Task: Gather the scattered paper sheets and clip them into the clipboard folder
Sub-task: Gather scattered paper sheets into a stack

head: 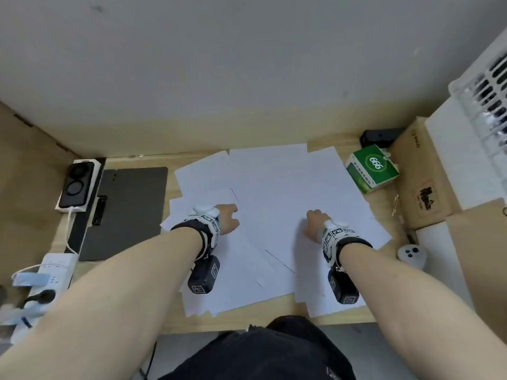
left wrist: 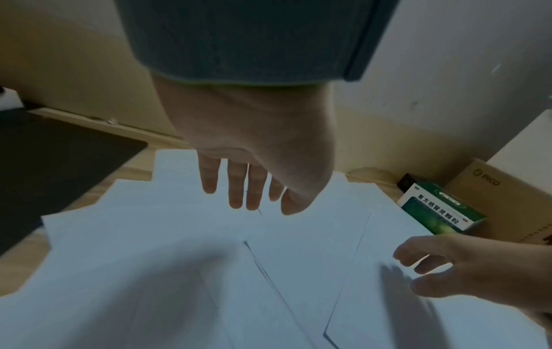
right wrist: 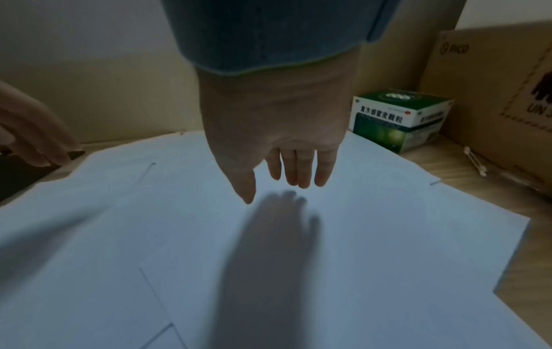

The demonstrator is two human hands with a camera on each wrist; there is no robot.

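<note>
Several white paper sheets [head: 274, 193] lie scattered and overlapping across the middle of the wooden desk. The dark grey clipboard folder [head: 129, 209] lies flat at the left, with its black clip [head: 99, 209] on its left edge. My left hand [head: 227, 219] hovers over the left part of the sheets, fingers [left wrist: 239, 189] straight and pointing down, holding nothing. My right hand [head: 315, 223] hovers over the right part of the sheets, fingers [right wrist: 298, 170] straight and relaxed, casting a shadow on the paper. Neither hand grips a sheet.
A green and white medicine box [head: 371, 168] stands at the back right beside cardboard boxes [head: 422, 176]. A white controller [head: 411, 255] lies at the right. A phone on a charger [head: 78, 185] and a power strip [head: 52, 272] sit at the left.
</note>
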